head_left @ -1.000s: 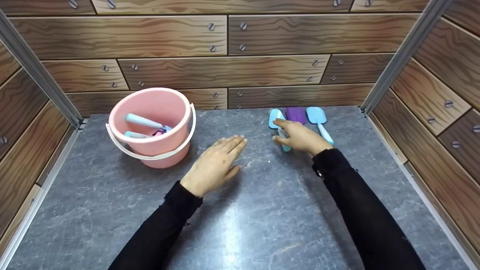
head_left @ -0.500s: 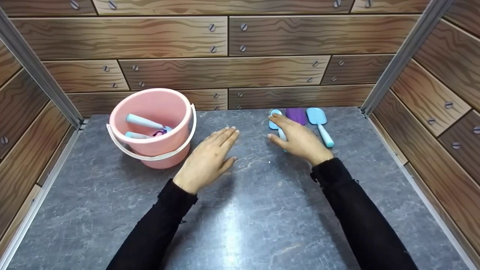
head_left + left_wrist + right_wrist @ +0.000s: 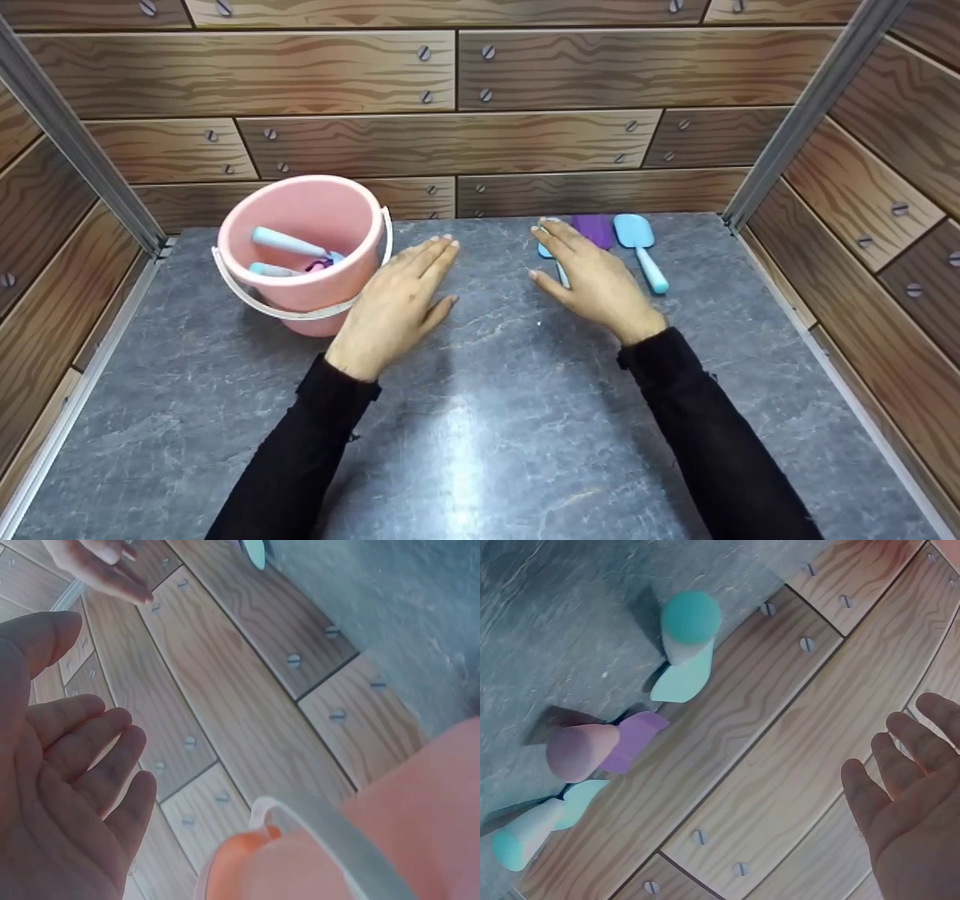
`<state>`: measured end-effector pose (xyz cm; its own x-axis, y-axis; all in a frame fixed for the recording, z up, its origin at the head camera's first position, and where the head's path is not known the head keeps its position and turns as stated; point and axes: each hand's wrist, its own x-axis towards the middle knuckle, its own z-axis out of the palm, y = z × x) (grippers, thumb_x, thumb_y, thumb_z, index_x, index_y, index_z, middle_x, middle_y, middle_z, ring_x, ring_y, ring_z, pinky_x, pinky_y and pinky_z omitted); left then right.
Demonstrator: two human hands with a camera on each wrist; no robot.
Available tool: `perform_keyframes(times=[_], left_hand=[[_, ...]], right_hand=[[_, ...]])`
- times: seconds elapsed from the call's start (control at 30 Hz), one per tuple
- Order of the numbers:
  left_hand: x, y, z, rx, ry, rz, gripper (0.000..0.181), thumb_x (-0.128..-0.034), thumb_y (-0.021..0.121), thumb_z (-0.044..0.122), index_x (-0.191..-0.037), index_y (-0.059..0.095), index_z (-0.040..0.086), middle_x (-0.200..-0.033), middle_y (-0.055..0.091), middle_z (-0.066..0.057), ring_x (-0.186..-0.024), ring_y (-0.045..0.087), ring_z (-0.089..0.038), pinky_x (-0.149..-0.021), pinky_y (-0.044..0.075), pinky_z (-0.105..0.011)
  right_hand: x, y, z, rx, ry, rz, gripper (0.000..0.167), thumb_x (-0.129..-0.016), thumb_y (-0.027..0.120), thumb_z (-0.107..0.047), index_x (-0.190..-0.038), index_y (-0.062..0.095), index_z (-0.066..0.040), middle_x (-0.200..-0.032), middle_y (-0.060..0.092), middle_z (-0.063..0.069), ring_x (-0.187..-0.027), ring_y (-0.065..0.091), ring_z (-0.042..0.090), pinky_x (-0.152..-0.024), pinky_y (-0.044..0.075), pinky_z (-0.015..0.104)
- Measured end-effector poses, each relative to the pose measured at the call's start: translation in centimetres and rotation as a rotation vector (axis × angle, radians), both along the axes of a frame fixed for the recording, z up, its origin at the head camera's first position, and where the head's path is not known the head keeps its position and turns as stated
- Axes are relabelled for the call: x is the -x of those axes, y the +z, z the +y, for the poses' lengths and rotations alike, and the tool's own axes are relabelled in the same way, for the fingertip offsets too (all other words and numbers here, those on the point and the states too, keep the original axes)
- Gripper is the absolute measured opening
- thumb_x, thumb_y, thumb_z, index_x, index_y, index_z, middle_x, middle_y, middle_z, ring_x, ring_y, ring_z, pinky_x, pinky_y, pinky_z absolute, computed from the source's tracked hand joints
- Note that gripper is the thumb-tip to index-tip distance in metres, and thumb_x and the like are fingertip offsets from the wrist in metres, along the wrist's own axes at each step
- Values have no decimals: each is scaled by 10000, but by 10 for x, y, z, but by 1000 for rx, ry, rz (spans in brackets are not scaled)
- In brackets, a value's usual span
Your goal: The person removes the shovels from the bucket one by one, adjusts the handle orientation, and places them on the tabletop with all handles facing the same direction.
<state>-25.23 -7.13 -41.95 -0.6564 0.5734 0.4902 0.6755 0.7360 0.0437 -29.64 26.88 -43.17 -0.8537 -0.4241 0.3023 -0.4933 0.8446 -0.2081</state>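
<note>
On the surface (image 3: 510,360), at ten o'clock from its middle, stands a pink bucket (image 3: 330,289) with a white carrying handle (image 3: 300,316) and pale-blue grips (image 3: 285,241) inside; at the bucket's four o'clock, the left hand (image 3: 394,307) extends its fingers, gripping nothing; at the surface's one o'clock, in a row from nine to three, lie a blue shovel (image 3: 547,250), a purple tool (image 3: 592,229) and a second blue shovel (image 3: 636,235); at their six o'clock, the right hand (image 3: 592,277), fingers likewise outstretched and unladen, partly masks the first shovel.
</note>
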Motion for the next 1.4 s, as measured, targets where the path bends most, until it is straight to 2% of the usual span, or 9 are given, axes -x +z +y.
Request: perform_keyframes(times=[0.27,0.5,0.8,0.93,1.13,1.4], left_hand=[[1,9,-10,-15,46,-13,698,-1157,754,326,-1743,526,23,-1786,591,-180,-1657,592,-388,-1400,493,-586],[1,13,-21,-35,100,-34,720,-1163,742,346,-1770,495,46,-1825,548,-157,-1694,552,-384,-1435,445,-601],[3,20,-33,-65,148,-84,720,-1186,690,371,-1792,460,56,-1853,509,-154,-1723,514,-378,-1463,398,-606],[4,23,-38,-66,157,-98,730,-1188,684,373,-1797,446,48,-1857,500,-164,-1734,497,-381,-1476,374,-603],[4,28,-48,-73,179,-121,749,-1186,690,380,-1798,435,31,-1861,489,-176,-1738,488,-395,-1475,368,-623],[9,36,-72,-61,205,-162,715,-1187,673,357,-1776,465,9,-1830,520,-218,-1720,498,-447,-1456,383,-661]], right_hand=[[-14,3,-12,-32,23,34,756,-1161,713,-503,-1782,503,-127,-1874,481,137,-1716,516,395,-1356,507,698],[-30,8,-25,-52,65,55,768,-1179,689,-511,-1806,463,-130,-1878,471,144,-1762,451,377,-1443,429,610],[-45,12,-38,-58,115,80,766,-1188,672,-507,-1808,451,-116,-1888,444,148,-1781,412,381,-1460,393,614],[-48,14,-44,-73,125,78,761,-1196,649,-520,-1814,442,-129,-1895,430,140,-1790,397,369,-1463,383,614],[-50,14,-51,-91,151,85,755,-1197,639,-531,-1817,445,-146,-1891,444,135,-1788,406,361,-1430,432,645],[-53,18,-53,-138,179,92,753,-1194,651,-511,-1815,448,-136,-1887,451,141,-1782,417,364,-1454,411,597]])
